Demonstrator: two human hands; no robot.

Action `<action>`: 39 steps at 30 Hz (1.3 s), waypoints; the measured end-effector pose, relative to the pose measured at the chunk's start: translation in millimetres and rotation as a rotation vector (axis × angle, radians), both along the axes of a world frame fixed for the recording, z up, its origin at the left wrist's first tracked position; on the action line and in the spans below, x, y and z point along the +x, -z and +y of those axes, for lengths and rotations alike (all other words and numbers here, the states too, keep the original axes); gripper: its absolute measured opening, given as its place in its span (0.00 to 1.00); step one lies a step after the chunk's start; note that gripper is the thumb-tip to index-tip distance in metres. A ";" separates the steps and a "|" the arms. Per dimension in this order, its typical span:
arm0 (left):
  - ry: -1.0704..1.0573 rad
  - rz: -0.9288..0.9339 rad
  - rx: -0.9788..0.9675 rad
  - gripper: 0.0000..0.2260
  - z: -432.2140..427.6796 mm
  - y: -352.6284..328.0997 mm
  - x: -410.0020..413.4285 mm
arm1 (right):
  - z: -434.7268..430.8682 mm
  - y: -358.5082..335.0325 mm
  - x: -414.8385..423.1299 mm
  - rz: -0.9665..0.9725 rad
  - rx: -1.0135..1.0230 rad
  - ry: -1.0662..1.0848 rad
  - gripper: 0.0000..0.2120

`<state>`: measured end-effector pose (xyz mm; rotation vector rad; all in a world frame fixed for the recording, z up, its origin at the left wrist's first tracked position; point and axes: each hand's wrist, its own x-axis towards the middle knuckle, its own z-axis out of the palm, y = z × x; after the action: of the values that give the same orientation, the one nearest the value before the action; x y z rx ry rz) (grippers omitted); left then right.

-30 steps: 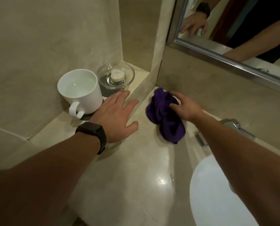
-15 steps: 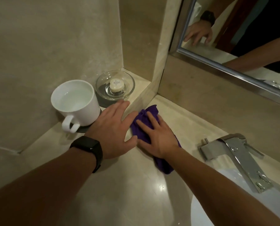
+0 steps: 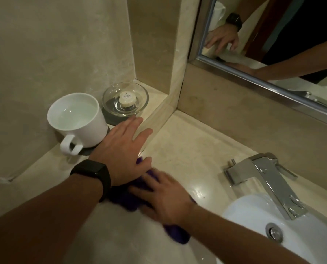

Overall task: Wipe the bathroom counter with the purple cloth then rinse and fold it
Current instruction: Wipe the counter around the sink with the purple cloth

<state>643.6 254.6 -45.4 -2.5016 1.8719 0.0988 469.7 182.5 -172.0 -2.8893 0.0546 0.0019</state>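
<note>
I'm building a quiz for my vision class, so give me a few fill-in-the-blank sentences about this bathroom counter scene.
1. The right hand presses the ___ cloth onto the counter.
2. The black watch sits on the ___ wrist.
3. The mug beside the glass dish is ___ in colour.
Missing words: purple; left; white.
</note>
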 end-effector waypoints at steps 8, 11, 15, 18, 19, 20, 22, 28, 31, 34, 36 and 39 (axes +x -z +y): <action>-0.001 -0.069 0.037 0.33 -1.9 4.1 2.4 | -149.4 -20.4 42.9 0.180 -0.130 0.320 0.28; 0.002 -0.041 0.024 0.33 -0.9 5.4 3.1 | -177.9 -19.6 51.4 0.127 -0.169 0.431 0.27; 0.006 -0.026 0.009 0.33 -0.6 5.0 3.3 | -192.8 -13.5 58.0 0.130 -0.199 0.485 0.27; 0.018 -0.025 -0.005 0.33 -0.8 5.6 3.2 | -187.2 -13.6 57.2 0.125 -0.176 0.489 0.27; 0.018 -0.025 -0.008 0.33 -1.5 5.1 3.1 | -183.7 -14.9 56.4 0.125 -0.166 0.482 0.28; 0.020 -0.027 -0.010 0.33 -1.3 4.6 2.6 | -177.8 -15.7 54.6 0.130 -0.151 0.467 0.28; 0.021 -0.026 -0.006 0.34 -1.4 3.2 1.7 | -160.0 -18.7 48.1 0.150 -0.123 0.418 0.29; 0.007 -0.039 0.002 0.34 -0.4 1.7 -0.8 | -59.0 -11.8 23.4 0.066 -0.046 0.208 0.28; 0.000 -0.020 -0.010 0.35 -0.4 1.5 -1.4 | 12.2 -6.2 4.9 -0.017 0.071 0.055 0.23; -0.004 -0.014 -0.005 0.34 0.3 2.4 -0.9 | 90.0 -0.7 -19.6 -0.025 0.026 -0.119 0.22; -0.002 -0.014 -0.004 0.35 0.7 2.8 0.6 | 114.4 0.9 -28.5 0.029 -0.024 -0.205 0.22; 0.000 -0.014 -0.007 0.34 0.2 2.7 0.4 | 100.3 3.1 -26.7 0.001 -0.016 -0.156 0.23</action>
<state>644.0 254.8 -48.1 -2.5004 1.8698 0.0754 442.9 282.8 -175.1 -2.9019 -0.1715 0.0319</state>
